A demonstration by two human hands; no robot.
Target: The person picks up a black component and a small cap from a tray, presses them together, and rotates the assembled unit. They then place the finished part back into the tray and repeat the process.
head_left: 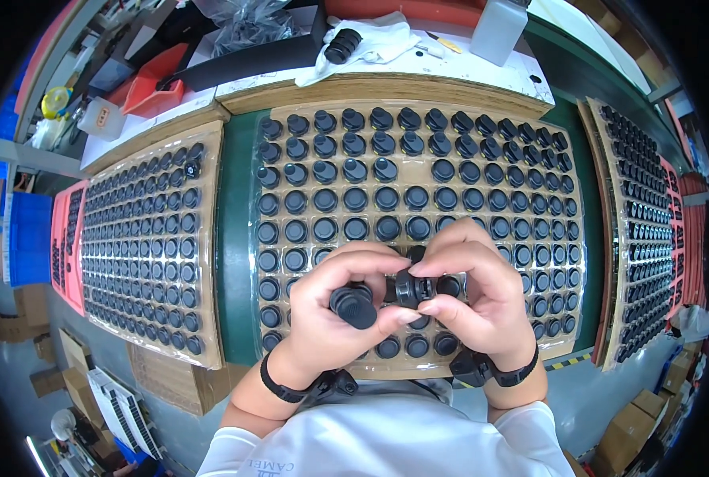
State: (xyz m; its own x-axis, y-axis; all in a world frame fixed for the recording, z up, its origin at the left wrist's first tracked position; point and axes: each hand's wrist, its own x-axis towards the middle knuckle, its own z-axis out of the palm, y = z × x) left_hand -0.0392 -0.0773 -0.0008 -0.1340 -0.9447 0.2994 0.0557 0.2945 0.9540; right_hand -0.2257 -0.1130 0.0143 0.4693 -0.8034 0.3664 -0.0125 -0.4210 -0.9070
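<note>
Left hand point(316, 300) curled round black cylinder point(356, 308) — its fingertips and right hand point(488, 302) gripping second part point(407, 289) over tray point(415, 172).

Left grip point(320, 318) and right grip point(485, 306) face each other — fingers point(470, 261) curled, thumbs point(394, 319) inward.

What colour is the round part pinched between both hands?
The round part is black; the head view shows it best.

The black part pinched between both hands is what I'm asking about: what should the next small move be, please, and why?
Perhaps firm the right hand's hold on the black part before loosening the left hand: both pinch it, and the left also cradles a second black piece, so it seems busier.
</note>
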